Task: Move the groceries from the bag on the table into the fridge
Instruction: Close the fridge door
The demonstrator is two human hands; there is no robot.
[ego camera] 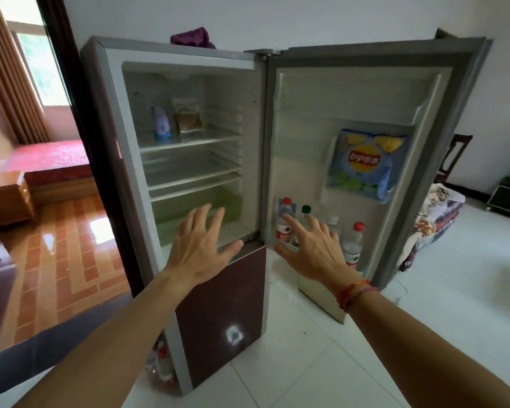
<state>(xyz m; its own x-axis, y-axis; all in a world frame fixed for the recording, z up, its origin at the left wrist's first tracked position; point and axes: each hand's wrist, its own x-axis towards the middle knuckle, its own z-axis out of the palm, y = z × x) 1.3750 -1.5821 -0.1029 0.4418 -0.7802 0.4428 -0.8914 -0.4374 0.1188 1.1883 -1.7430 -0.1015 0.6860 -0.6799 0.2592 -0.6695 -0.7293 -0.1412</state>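
My left hand (199,248) and right hand (312,251) hover, fingers (201,216) spread flat, gripping nothing. Clear plastic bottles (352,245) stand low in the door (304,113), right; a glossy chip bag (362,163) above. Far inside the fridge (109,113), two soft pouches (174,122) on a shelf (215,139).

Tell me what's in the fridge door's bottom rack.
Four stand there: left red-capped bottle, green-capped bottle, pale-capped bottle, right red-capped bottle. The right hand covers the green-capped bottle's body, hiding anything lower.
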